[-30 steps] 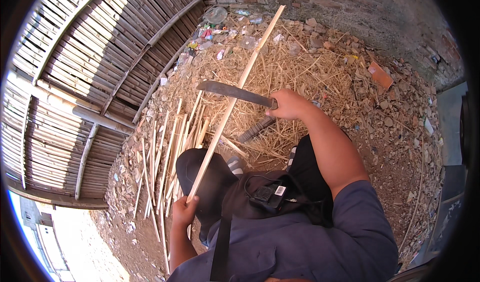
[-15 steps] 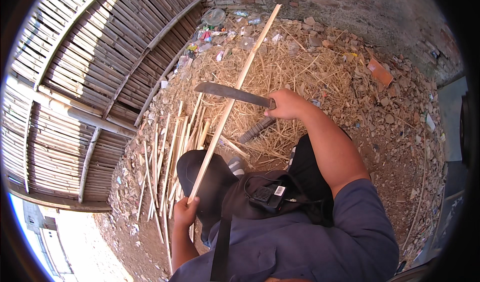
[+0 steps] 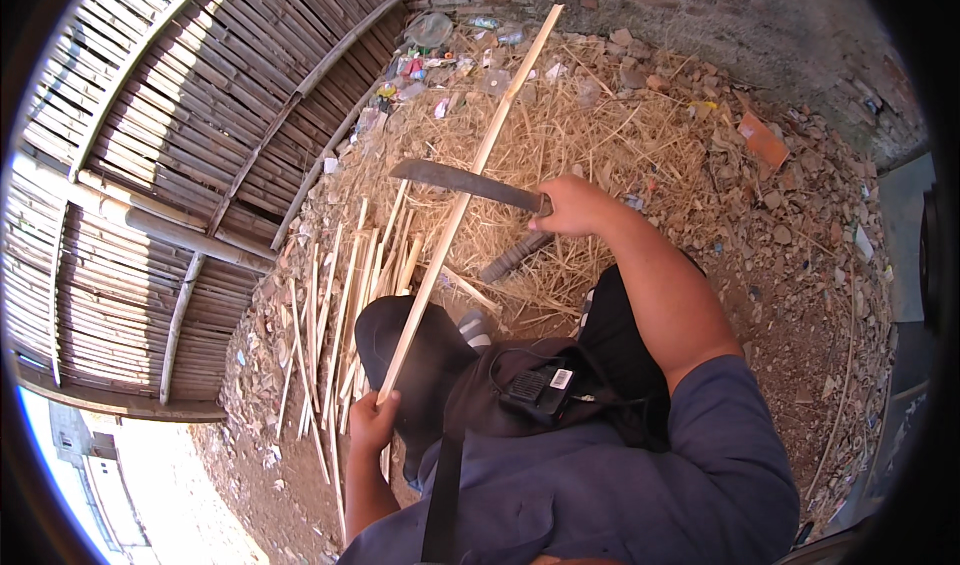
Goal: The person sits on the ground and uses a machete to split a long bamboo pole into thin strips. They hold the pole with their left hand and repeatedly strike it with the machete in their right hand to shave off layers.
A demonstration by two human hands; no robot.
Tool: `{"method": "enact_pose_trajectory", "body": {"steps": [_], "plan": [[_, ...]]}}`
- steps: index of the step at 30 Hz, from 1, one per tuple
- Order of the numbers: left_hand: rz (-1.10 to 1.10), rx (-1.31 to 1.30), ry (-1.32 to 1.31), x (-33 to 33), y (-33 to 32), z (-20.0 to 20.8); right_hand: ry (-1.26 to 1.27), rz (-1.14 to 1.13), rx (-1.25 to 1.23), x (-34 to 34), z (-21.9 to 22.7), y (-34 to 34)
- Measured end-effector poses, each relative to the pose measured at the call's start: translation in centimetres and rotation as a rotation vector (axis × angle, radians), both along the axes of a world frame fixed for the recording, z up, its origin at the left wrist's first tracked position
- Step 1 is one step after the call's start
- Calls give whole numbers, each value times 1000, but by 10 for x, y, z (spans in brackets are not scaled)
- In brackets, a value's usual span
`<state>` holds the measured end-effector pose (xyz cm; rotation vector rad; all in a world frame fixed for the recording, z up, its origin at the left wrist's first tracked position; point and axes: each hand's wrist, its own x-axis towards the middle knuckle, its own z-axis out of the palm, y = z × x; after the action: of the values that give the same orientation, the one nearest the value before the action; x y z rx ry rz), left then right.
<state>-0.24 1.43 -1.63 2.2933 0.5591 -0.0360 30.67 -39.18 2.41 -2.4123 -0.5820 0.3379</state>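
Observation:
My left hand (image 3: 374, 420) is closed round the near end of a long, pale bamboo strip (image 3: 425, 290). The strip slants up and away to the right, passing over my left knee. In my closed right hand (image 3: 575, 205) is a machete (image 3: 470, 183), its dark curved blade pointing left and crossing the strip around mid-length. A dark, ridged rod-like piece (image 3: 515, 258) shows just below my right hand; whether it is joined to the machete I cannot tell. Several cut bamboo strips (image 3: 350, 295) lie in a loose bundle left of my knee.
Straw-like shavings (image 3: 590, 125) cover the ground ahead. Rubble and a broken orange tile (image 3: 763, 142) lie to the right. A bamboo slat wall (image 3: 170, 155) stands at left, a brick wall (image 3: 700, 5) at the back. A black device (image 3: 538, 390) rests at my waist.
Almost nothing differs. The blade stays across the strip, and both hands keep their hold in nearly the same places.

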Motion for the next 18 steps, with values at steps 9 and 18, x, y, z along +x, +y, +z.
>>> {"method": "enact_pose_trajectory", "body": {"steps": [9, 18], "plan": [[10, 23, 2, -1, 0, -4, 53, 4, 35, 4, -7, 2], [9, 47, 17, 3, -16, 16, 38, 8, 22, 2, -3, 3]]}}
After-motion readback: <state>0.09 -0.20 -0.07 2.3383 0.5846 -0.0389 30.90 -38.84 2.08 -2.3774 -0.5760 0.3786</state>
